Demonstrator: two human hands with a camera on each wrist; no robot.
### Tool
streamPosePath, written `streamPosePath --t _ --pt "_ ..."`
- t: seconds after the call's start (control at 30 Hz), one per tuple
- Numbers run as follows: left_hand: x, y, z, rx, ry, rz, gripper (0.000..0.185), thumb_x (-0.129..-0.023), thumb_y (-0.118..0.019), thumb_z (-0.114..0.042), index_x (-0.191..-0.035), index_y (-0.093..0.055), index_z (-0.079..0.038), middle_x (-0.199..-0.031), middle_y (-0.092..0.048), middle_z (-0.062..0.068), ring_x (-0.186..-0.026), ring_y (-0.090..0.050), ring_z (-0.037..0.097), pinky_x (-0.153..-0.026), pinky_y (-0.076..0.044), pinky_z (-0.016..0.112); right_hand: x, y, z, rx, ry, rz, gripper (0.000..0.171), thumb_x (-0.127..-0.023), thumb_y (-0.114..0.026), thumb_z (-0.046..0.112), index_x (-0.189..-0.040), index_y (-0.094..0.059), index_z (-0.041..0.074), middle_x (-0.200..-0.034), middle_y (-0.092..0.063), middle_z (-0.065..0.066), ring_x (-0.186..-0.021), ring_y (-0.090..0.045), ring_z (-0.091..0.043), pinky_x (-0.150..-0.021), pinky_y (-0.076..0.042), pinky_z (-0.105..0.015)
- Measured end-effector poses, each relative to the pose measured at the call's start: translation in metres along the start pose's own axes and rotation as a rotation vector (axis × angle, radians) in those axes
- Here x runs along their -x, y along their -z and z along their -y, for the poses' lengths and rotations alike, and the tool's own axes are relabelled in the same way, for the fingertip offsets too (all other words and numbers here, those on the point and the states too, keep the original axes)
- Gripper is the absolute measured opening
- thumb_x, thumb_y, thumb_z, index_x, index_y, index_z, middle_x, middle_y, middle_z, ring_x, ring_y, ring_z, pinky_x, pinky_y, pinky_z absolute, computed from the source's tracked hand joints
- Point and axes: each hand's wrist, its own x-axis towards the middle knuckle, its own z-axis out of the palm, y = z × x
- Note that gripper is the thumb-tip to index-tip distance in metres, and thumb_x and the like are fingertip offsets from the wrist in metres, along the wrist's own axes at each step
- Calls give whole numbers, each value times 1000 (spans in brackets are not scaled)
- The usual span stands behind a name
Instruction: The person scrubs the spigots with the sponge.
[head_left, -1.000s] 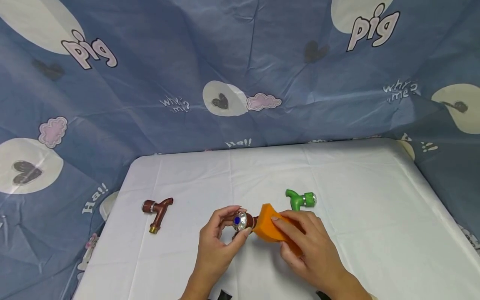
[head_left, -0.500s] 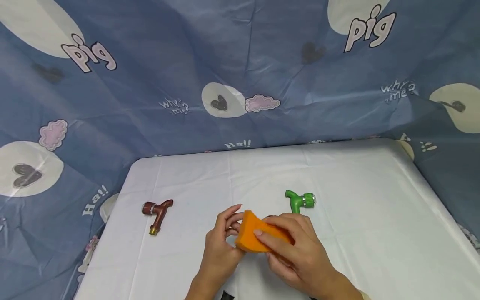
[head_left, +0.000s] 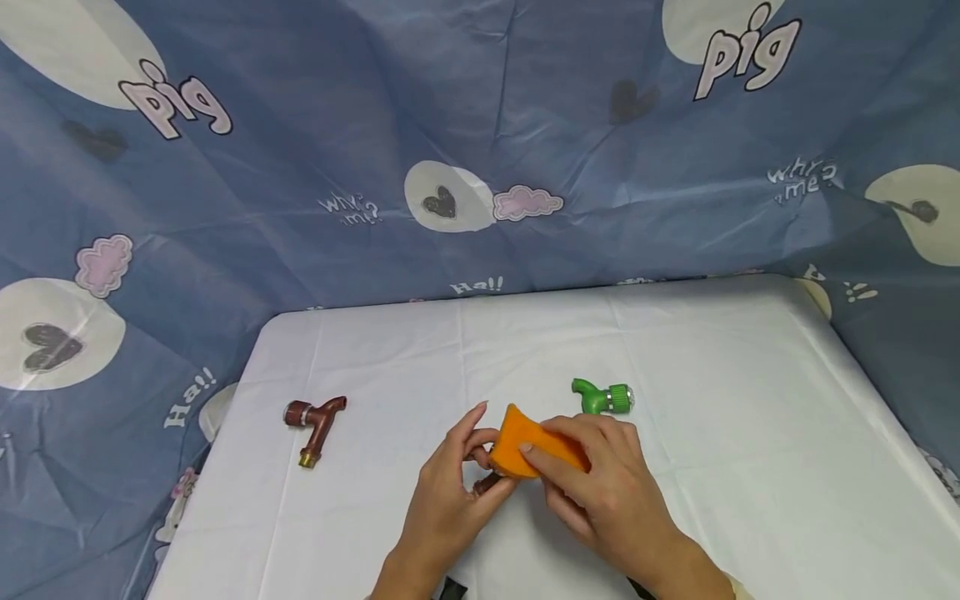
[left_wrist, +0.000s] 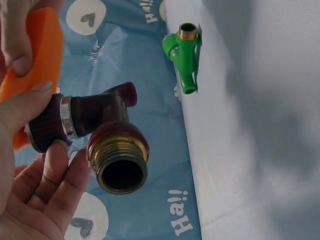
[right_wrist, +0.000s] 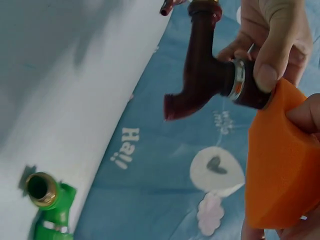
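My left hand [head_left: 453, 492] pinches a brown faucet [left_wrist: 105, 112] by its ribbed knob, thumb on one side and fingers on the other. In the left wrist view the faucet's brass threaded end faces the camera; in the head view most of it is hidden. An orange sponge [head_left: 528, 446] is gripped in my right hand [head_left: 611, 479], bent between thumb and fingers. The sponge lies against the knob's end face, as the right wrist view shows. Beyond my right hand a green faucet [head_left: 603, 397] lies on the table, partly covered by the hand in the head view.
Another brown faucet [head_left: 317, 427] with a brass end lies at the left of the white-covered table [head_left: 375, 358]. A blue printed cloth [head_left: 315, 125] hangs behind the table and along its sides. Dark straps show near both wrists.
The faucet's knob first faced the head camera beside the sponge; now it is turned away and the sponge covers it. Both hands shifted slightly. The faucets on the table stayed put.
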Motion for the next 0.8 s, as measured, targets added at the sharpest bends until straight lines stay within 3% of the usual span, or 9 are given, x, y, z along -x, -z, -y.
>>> streamPosePath --t 0.13,0.27,0.43,0.57,0.7,0.8 --pt "0 0 0 -17 2 -4 92 -74 -97 -9 -152 -47 -7 -112 -74 0 -77 -58 9 -64 -46 11 4 3 -8 14 -68 -16 34 -109 -51 31 -114 -81 17 -122 -67 -12 -104 -59 -34 -78 -37 -43" --pt "0 2 2 -32 -11 -21 88 -73 -98 -12 -148 -51 -6 -112 -74 -1 -78 -57 8 -73 -50 17 6 7 -12 -1 -126 -25 36 -109 -51 35 -116 -80 16 -124 -66 -12 -108 -57 -33 -79 -35 -40" --pt "0 2 3 -61 -22 -33 83 -72 -97 -4 -143 -55 -5 -111 -74 1 -78 -59 11 -76 -52 19 2 5 -4 -91 -33 -61 31 -108 -55 32 -118 -78 14 -123 -66 -14 -106 -58 -34 -86 -36 -40" --pt "0 0 2 -86 18 -14 81 -70 -94 4 -142 -57 -6 -113 -73 3 -88 -66 10 -82 -56 17 -1 -2 8 -113 58 -48 28 -108 -54 27 -116 -78 15 -121 -68 -12 -104 -58 -33 -87 -37 -41" --pt "1 -1 1 -37 58 9 76 -76 -91 2 -143 -57 -7 -116 -73 3 -93 -71 11 -88 -56 19 2 -5 10 -95 21 13 32 -110 -49 29 -117 -77 17 -124 -67 -9 -107 -57 -31 -85 -37 -43" --pt "2 0 2 14 67 6 69 -80 -89 0 -141 -59 -8 -115 -73 1 -87 -69 7 -82 -57 18 5 -3 3 -81 -29 41 34 -110 -47 32 -120 -76 16 -126 -65 -9 -108 -56 -30 -85 -37 -44"
